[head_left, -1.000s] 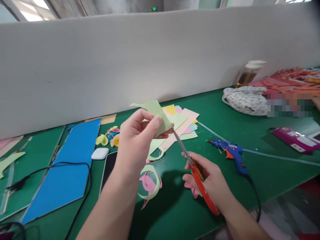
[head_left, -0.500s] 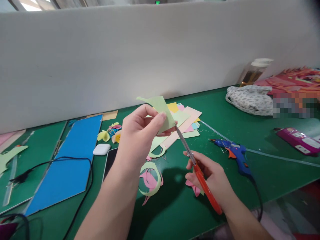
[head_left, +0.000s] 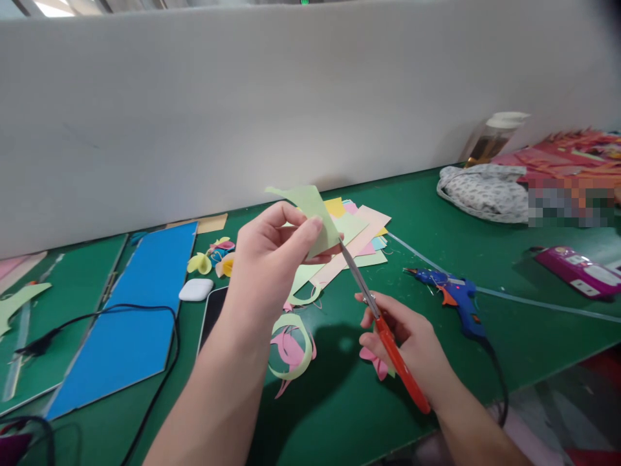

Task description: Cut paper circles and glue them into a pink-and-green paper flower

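Observation:
Between thumb and fingers, my left hand pinches a piece of pale green paper above the table. A thin curled strip sticks out from the paper's upper left. My right hand grips red-handled scissors, whose blades point up and left. The blade tips meet the paper's right edge, close to my left fingertips; the blades look nearly closed. Below my hands lie a curved green paper offcut and pink scraps. Behind the held paper is a pile of coloured paper sheets.
A blue glue gun with a long glue stick lies at right, near a purple device. On the left are a blue board, a black cable, a white earbud case and paper flowers. A patterned cloth and a bottle stand behind.
Both hands, the paper and the scissors hold almost the same pose. The whole view has shifted very slightly.

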The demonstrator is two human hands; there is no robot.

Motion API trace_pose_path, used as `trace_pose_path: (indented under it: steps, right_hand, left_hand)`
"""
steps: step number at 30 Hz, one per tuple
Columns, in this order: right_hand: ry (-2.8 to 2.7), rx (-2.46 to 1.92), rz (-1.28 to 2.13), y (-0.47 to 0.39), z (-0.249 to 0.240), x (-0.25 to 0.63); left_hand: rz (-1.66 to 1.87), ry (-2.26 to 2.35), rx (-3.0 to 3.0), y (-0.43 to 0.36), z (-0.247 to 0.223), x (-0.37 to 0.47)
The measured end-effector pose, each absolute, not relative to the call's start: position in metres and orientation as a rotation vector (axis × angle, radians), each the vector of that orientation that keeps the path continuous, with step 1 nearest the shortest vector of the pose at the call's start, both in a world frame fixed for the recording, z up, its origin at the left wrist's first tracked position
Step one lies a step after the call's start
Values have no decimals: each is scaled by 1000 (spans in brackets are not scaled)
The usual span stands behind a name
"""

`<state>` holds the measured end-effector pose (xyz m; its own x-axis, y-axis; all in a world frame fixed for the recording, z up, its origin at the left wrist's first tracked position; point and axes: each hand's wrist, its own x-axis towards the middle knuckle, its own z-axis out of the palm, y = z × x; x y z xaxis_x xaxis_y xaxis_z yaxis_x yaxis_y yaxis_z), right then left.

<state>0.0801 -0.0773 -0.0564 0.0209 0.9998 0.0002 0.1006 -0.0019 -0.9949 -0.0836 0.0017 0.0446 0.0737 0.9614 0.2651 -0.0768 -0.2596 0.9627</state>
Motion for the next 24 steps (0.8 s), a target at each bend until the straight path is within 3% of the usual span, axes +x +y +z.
trace_pose_path:
  steps: [24]
  right_hand:
    - [-1267,-1125,1285,-78,-75,81]
  left_hand:
    - [1371,966,1392,1,45,-84]
